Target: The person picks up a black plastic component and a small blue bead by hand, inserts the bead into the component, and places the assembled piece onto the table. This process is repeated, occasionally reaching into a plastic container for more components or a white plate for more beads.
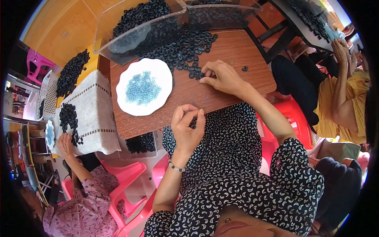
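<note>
On the brown wooden table, a loose heap of small black ring-shaped pieces (181, 53) spreads out. My right hand (226, 80) reaches to its near edge, thumb and fingertips closing round one small black ring-shaped piece. My left hand (186, 128) is raised by the table's front edge, its fingers curled and the thumb and forefinger pinched together; anything between them is too small to make out. To the left of the heap, a white scalloped plate (124, 103) holds many tiny clear-blue beads. A single black piece (244, 68) lies apart, right of my right hand.
Clear plastic bins (136, 41) of black pieces stand along the table's far side. Below the left edge sits another bin (152, 144). At left, a person's hand (65, 145) works at a cloth-covered table (96, 118). Another person sits at right near a red stool (290, 114).
</note>
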Motion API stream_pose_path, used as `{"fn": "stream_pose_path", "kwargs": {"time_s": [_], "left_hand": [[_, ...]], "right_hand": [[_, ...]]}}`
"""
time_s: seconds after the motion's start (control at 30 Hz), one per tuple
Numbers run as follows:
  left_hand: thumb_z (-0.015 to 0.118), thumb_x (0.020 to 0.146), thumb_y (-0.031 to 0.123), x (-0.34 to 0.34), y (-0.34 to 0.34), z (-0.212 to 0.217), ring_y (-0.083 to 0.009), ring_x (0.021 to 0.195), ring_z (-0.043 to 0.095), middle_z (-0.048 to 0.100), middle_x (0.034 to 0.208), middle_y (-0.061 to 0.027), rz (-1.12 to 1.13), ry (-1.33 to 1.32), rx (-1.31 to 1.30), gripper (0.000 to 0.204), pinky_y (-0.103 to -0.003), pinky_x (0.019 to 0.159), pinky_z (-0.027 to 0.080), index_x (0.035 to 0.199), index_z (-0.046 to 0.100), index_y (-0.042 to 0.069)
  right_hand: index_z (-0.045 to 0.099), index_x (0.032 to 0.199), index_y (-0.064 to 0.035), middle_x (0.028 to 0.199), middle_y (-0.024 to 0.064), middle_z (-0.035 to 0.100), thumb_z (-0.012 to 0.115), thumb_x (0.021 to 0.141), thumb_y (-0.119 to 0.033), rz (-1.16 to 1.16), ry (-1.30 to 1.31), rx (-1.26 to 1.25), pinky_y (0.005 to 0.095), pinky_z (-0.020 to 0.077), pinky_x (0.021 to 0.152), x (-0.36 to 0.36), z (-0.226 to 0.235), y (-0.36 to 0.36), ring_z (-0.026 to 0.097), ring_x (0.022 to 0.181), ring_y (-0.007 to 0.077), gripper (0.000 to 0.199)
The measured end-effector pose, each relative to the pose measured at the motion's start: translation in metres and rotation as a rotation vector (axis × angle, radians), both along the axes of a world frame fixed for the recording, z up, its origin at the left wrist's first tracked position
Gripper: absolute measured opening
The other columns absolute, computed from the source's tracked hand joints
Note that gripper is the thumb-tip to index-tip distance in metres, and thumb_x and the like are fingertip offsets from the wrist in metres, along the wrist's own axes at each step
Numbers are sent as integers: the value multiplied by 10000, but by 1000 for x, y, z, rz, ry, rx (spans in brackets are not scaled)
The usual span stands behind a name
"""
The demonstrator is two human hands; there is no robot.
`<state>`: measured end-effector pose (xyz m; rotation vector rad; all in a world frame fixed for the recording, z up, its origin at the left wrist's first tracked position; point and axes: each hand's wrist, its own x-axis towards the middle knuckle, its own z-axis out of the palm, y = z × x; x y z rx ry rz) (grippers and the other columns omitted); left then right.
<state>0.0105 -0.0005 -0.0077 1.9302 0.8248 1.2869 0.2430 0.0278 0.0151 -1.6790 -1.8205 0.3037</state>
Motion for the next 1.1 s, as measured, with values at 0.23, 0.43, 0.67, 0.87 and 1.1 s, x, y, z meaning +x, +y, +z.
{"fn": "stream_pose_path", "kwargs": {"time_s": [0.23,0.43,0.67,0.87,1.1], "left_hand": [[726,908,20,-2,-2,9,-143,811,642,664,963,-89,4,-18,-135,64,-255,709,515,938,746,-33],[708,957,87,-4,2,-1,-142,867,676,693,1096,-112,-36,-155,-344,209,-257,780,553,1141,743,-6],[723,954,88,-4,0,0,-121,890,676,704,1108,-103,-174,-291,-413,277,-249,793,548,1209,713,-23],[669,985,39,-7,1,-6,-131,881,675,666,1078,-100,-178,-258,-393,267,-235,778,558,1223,675,-83],[625,1025,88,-5,0,0,-103,828,659,684,1044,-84,-196,-367,-471,260,-222,734,542,1226,682,-67]], "right_hand": [[678,1022,-32,893,104,703,816,815,-141,26,227,-1,381,528,742,-4,5,-16,676,855,276,272],[701,1090,-35,967,91,691,817,788,-36,281,204,203,346,522,797,-24,24,-39,648,896,246,323],[700,1083,-76,972,51,680,818,775,-78,418,207,277,359,521,762,-36,18,-45,612,923,253,329],[704,1071,-77,960,55,678,825,775,-88,420,183,293,359,520,755,-41,19,-47,615,911,257,320],[701,1083,-70,930,57,674,838,772,-106,417,250,240,357,514,762,-41,16,-47,610,893,252,342]]}}
